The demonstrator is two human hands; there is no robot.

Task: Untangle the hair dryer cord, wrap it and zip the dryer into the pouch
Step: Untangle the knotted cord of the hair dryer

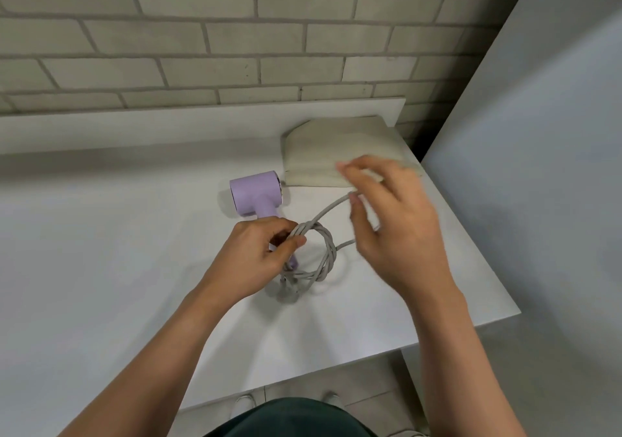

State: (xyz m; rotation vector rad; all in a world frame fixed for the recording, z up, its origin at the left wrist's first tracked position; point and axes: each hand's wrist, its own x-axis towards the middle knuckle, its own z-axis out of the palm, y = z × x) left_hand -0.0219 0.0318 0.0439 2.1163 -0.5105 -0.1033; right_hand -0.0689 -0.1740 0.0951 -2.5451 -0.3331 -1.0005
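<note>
Lying on its side on the smooth white bench (101, 251), toward the far edge, the hair dryer (254, 194) has a short matte lilac barrel with a shiny ring at one end. Its round handle points to the near edge. The grey cord (328, 251) is rubbery and thick, gathered in a twisted round coil just beside the end of the handle. The left grip (259, 251) is clenched on this coil, thumb and curled fingers pinching the bundled strands at its top. One loose strand rises from the coil to the thumb of the right grip (393, 228), whose fingers are half spread and blurred. I cannot tell if it clasps the strand. The beige fabric pouch (323, 147), soft and flat, rests at the far right corner.
</note>
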